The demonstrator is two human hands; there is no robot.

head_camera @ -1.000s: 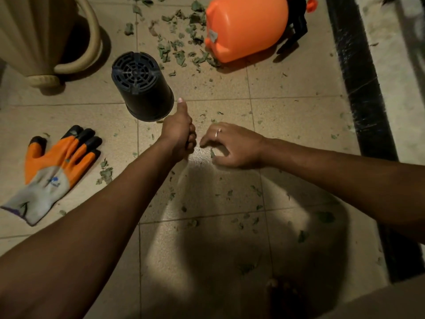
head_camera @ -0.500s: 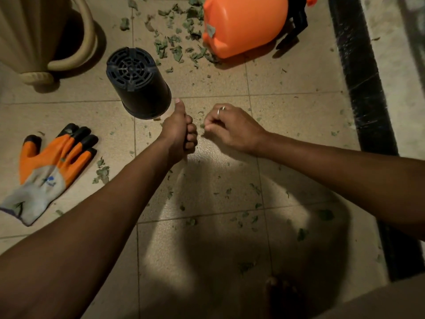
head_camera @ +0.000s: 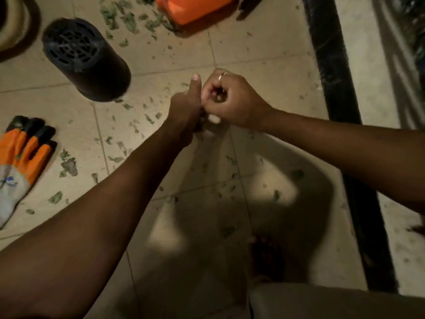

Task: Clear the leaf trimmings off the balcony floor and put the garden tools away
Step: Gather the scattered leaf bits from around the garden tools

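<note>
Here, on a dimly lit balcony floor [head_camera: 264, 54], green leaf trimmings [head_camera: 130, 20] lie scattered on every side of an overturned black pot [head_camera: 92, 63], whose gridded base faces up toward me. Just right of the pot, my two grips meet above the tiles. My left grip [head_camera: 186, 109] is closed in a fist, thumb pointing up, and curled round dark trimmings that show at its lower edge. My right grip [head_camera: 232, 100], a ring [head_camera: 222, 75] on one finger, touches that fist on the side away from the pot. Its fingers are curled inward and pinch a small dark scrap at the top of the fist. The thickest patch of trimmings lies beyond the pot and to its right, against an orange sprayer tank [head_camera: 193, 8] cut off by the top edge of the view. More bits are strewn on the near side of the pot. Some lie beside an orange-and-grey garden glove [head_camera: 20, 153], which lies flat on the floor, nearer to me than the pot and to its left, its dark fingertips pointing toward the pot. Far right of the pot, past both grips, a black strip [head_camera: 328, 65] runs along the floor. Motion blur softens the whole view.
</note>
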